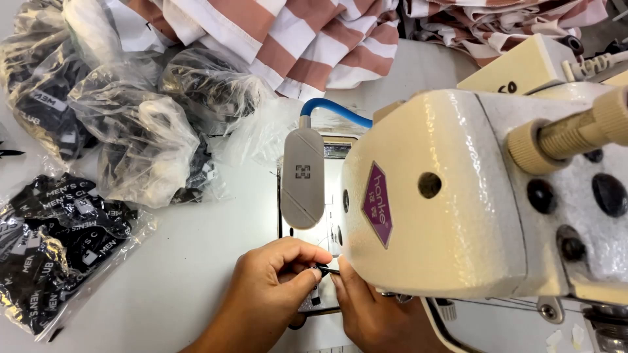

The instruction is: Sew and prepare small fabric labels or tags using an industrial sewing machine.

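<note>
My left hand pinches a small dark piece under the head of a cream sewing machine, right by the needle area. My right hand comes in beneath the machine head and touches the same dark piece from the right; most of this hand is hidden by the machine. A grey oblong lamp on a blue flexible stem hangs just above my hands.
Clear plastic bags of black labels lie at the left, with another bag at the lower left on the white table. Brown-and-white striped fabric is piled at the back.
</note>
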